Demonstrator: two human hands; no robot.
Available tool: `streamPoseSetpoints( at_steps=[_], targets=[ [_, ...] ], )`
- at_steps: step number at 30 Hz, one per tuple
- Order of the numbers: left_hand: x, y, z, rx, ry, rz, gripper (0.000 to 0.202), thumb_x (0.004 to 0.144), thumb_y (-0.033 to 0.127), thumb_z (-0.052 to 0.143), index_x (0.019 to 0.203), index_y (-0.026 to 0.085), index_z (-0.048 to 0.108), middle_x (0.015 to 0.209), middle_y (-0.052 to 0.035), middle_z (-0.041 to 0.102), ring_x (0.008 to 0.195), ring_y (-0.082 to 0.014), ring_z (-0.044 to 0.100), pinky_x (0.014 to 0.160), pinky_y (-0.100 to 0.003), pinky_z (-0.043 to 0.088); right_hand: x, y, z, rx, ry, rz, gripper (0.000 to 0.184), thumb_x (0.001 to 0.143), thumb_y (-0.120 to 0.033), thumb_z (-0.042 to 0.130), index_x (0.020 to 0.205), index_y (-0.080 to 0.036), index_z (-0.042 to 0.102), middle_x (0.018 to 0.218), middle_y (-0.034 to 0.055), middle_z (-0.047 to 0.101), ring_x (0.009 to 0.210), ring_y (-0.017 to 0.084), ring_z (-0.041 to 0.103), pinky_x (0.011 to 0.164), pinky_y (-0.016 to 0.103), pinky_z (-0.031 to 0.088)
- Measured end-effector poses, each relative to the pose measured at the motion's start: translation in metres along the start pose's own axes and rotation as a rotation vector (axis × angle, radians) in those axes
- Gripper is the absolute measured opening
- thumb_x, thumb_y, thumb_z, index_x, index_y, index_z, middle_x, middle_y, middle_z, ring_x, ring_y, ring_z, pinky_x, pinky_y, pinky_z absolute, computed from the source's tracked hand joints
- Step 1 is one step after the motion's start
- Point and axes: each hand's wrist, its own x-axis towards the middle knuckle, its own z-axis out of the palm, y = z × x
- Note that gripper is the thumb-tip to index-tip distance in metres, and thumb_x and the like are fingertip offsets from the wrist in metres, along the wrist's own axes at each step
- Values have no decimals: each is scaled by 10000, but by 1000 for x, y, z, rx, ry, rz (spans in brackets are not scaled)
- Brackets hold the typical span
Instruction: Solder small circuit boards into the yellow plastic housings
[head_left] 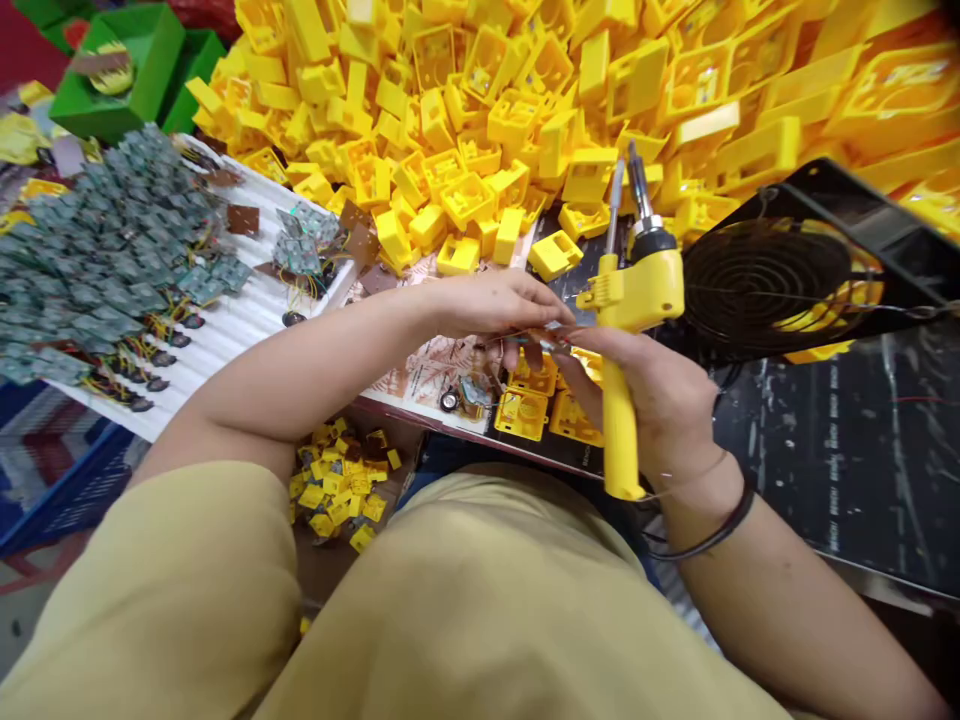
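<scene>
Dark bench (862, 475), yellow housings (465, 198) piled across upper frame. Left hand (491, 303) and right hand (664, 385) pinch a small wired part (553, 343) at centre; yellow tool (637, 290) stands against right palm. Advisable: steady the part, tool tip clear of fingers.

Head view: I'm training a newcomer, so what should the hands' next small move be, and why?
Perhaps lower the small blurred part toward an open yellow case: the left hand and right hand meet around it close by the cases, while the yellow screwdriver points away.
</scene>
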Motion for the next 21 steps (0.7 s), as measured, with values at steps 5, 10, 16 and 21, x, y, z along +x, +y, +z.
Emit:
streamPoseSetpoints(
  at_steps=[5,10,16,21],
  targets=[
    [-26,-11,3,27,289,100,345,1029,280,522,1303,196,715,1244,-110,784,1124,-144,753,939,-276,583,-1,-7,7,96,131,274,321,916,-225,748,1187,-251,577,977,-5,754,829,178,765,680,215,637],
    [-27,-7,36,-111,594,175,321,956,337,699,1218,158,746,1336,-119,751,1281,-183,689,1137,-322,512,-6,-13,15,226,134,407,309,892,-248,774,1139,-264,588,957,-23,756,856,178,768,720,201,641],
    [-12,8,57,-485,642,102,178,1024,193,566,1056,150,736,1110,-75,823,1063,-132,761,1001,-292,580,-14,-20,11,170,127,352,288,913,-244,754,1141,-264,579,988,-3,751,845,175,767,733,208,642],
    [-21,13,33,-201,442,70,192,976,236,600,1022,132,755,958,-57,813,856,-115,734,783,-245,565,-28,4,-13,75,-63,268,430,886,-354,798,1248,-255,590,1264,71,727,1067,228,745,950,366,639]
  ],
)
